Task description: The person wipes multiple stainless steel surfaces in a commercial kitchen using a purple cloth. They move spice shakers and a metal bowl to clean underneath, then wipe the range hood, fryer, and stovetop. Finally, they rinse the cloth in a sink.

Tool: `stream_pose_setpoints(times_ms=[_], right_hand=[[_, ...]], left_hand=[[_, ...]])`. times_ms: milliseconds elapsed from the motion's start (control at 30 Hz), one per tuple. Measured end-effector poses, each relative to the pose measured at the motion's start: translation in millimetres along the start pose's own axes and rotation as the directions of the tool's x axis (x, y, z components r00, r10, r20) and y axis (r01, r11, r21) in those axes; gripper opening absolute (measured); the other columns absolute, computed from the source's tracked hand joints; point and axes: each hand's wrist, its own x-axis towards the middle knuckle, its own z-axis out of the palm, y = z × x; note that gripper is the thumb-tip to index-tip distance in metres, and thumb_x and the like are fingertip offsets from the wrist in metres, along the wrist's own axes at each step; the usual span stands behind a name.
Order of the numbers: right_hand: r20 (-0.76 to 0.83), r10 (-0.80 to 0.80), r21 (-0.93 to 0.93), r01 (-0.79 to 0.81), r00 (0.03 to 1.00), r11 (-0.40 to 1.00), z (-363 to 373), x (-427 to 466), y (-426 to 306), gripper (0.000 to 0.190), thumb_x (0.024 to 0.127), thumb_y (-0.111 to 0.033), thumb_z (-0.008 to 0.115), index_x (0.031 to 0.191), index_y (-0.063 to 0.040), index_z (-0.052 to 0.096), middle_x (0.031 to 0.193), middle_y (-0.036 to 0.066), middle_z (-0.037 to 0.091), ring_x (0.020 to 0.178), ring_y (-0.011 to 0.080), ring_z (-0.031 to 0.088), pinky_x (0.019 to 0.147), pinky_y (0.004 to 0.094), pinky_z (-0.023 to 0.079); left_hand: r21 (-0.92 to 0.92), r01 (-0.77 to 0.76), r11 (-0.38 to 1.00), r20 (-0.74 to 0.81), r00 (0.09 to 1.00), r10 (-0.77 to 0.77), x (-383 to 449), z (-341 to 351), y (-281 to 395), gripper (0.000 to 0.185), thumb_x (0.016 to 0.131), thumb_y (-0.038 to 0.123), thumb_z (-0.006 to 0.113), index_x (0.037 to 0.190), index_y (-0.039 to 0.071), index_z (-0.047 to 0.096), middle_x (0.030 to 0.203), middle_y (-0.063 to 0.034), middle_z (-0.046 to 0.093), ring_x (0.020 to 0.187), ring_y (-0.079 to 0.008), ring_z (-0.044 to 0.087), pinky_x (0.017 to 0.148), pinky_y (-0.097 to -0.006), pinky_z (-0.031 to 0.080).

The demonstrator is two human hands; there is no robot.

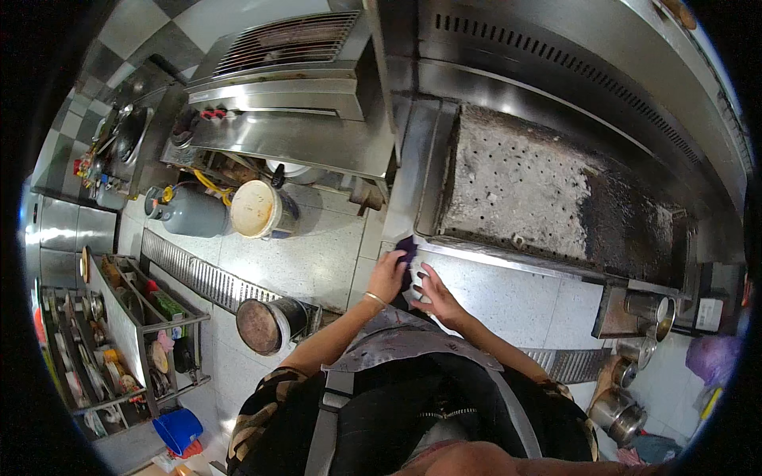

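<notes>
My left hand (386, 278), with a bracelet at the wrist, grips a dark purple cloth item (407, 247) in front of my apron (411, 339). Whether it is a glove or a rag cannot be made out. Just to its right is my right hand (442, 298), fingers spread and bent, with no object plain in them. Both hands are near the front left corner of a steel charcoal grill (425, 202). Pale grey ash (512, 184) covers much of its perforated bed, while the right part (625, 226) is blackened.
A steel counter (297, 143) carries a grate-topped unit (286, 44). Below stand a gas cylinder (193, 211) and a white bucket (253, 208). A dark round container (262, 327) stands on my left, beyond it a loaded rack (143, 357). Metal pots (616, 410) are at right.
</notes>
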Motion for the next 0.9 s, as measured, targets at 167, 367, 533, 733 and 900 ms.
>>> stream_pose_setpoints(times_ms=[167,367,533,733,900], right_hand=[[0.078,0.018,0.357,-0.045,0.997,0.933,37.8,61.9,19.6,0.043,0.104,-0.034,0.058,0.143,-0.017,0.046,0.134,0.005,0.058,0.117,0.0190,0.059,0.096,0.0427,0.052],[-0.048,-0.430,-0.604,0.317,0.901,0.731,118.8,152.2,-25.8,0.035,0.097,-0.015,0.067,0.127,0.001,0.059,0.116,0.013,0.067,0.106,0.0235,0.066,0.094,0.0367,0.052],[0.086,-0.903,-0.979,0.204,0.421,0.002,169.0,288.2,-132.0,0.039,0.087,-0.009,0.071,0.124,-0.004,0.061,0.135,0.020,0.054,0.122,0.0442,0.051,0.100,0.0456,0.047],[0.224,-0.865,-0.959,-0.060,0.448,-0.279,196.8,329.9,-105.8,0.032,0.091,-0.027,0.070,0.116,-0.008,0.065,0.135,0.015,0.056,0.128,0.0417,0.049,0.107,0.0482,0.043],[0.196,-0.845,-0.977,0.174,0.497,-0.124,195.4,309.2,-66.8,0.023,0.078,0.000,0.071,0.100,-0.005,0.065,0.125,0.013,0.062,0.116,0.0364,0.057,0.101,0.0457,0.047]], left_hand=[[-0.189,0.091,0.978,0.064,0.995,-0.080,0.9,-15.0,-5.3,0.028,0.098,0.007,0.059,0.125,0.004,0.059,0.110,-0.0156,0.069,0.100,-0.0297,0.068,0.088,-0.0349,0.053],[-0.296,0.155,0.943,-0.106,0.975,-0.193,26.1,-139.2,-85.2,0.020,0.101,0.003,0.053,0.120,0.001,0.061,0.101,-0.0080,0.070,0.095,-0.0166,0.066,0.087,-0.0302,0.053],[-0.455,0.231,0.860,-0.051,0.957,-0.284,62.9,-222.4,-163.9,0.017,0.100,-0.001,0.052,0.112,0.001,0.064,0.095,-0.0088,0.070,0.089,-0.0164,0.068,0.083,-0.0292,0.054],[-0.332,0.249,0.910,0.029,0.967,-0.254,111.1,-300.2,-206.3,0.015,0.100,0.000,0.053,0.106,0.001,0.066,0.093,-0.0088,0.071,0.085,-0.0161,0.070,0.078,-0.0282,0.055],[-0.301,0.151,0.942,0.039,0.989,-0.146,159.8,-328.5,-232.4,0.013,0.101,0.004,0.055,0.105,0.003,0.067,0.090,-0.0082,0.071,0.083,-0.0167,0.069,0.076,-0.0291,0.054]])
